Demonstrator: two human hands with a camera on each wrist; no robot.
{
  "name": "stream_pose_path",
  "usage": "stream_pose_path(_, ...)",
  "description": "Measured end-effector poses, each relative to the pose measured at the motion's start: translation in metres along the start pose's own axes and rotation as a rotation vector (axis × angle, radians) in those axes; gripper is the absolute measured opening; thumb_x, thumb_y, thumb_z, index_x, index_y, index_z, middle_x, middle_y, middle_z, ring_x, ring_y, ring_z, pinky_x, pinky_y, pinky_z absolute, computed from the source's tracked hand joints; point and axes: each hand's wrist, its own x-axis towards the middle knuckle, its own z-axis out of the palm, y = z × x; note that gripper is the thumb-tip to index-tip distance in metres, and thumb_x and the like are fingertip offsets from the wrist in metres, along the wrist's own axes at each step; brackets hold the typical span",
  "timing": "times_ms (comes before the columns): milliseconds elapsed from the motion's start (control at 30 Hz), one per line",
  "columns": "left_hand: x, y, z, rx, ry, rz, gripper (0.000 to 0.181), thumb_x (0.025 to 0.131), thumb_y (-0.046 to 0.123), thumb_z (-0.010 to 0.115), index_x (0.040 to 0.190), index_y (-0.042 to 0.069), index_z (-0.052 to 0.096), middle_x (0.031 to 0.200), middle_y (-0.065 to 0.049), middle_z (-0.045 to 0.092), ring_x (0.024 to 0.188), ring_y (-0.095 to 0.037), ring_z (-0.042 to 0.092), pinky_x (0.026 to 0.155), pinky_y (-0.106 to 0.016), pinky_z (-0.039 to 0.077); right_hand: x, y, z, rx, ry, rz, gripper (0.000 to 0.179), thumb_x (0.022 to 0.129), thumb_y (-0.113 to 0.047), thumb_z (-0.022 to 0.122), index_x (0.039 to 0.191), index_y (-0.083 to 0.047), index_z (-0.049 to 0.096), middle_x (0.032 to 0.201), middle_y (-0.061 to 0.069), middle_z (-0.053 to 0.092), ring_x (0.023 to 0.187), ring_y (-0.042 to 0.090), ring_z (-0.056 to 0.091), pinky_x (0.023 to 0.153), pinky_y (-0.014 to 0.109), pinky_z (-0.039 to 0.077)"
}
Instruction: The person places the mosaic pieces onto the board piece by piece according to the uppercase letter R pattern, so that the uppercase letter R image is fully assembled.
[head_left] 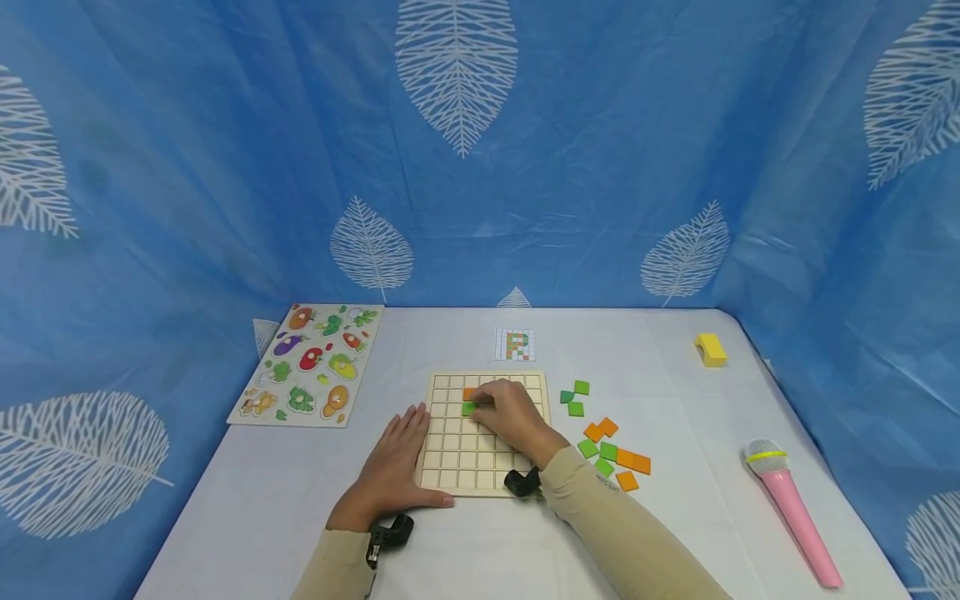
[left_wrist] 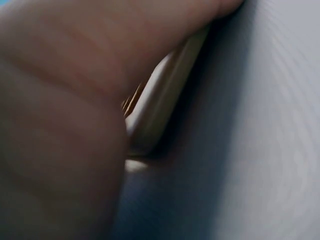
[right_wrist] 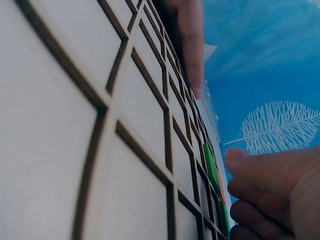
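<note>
A pale wooden grid board lies on the white table. My left hand rests flat beside it, fingers spread along the left edge and thumb near the bottom corner. Over the upper middle of the grid, my right hand has bent fingers close to a green tile. An orange tile sits just above that one. In the right wrist view, one green tile and another green tile show beside the curled fingers. Whether the fingertips pinch a tile is hidden.
Loose green tiles and orange tiles lie right of the board. A pattern card is behind it. A vegetable puzzle is at left; a yellow block and a pink microphone are at right.
</note>
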Motion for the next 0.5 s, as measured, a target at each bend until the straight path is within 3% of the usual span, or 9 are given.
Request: stream_pose_path(500, 0.000, 0.000, 0.000, 0.004, -0.003, -0.002, 0.150, 0.063, 0.093, 0.071, 0.165, -0.004, 0.022, 0.172, -0.017, 0.021, 0.159, -0.031, 0.010, 0.126, -0.051, 0.010, -0.003, 0.004, -0.011, -0.057, -0.009, -0.055, 0.015, 0.094, -0.009, 0.082, 0.109, -0.007, 0.081, 0.108, 0.001, 0.075, 0.102, 0.018, 0.068, 0.089, 0.037, 0.057)
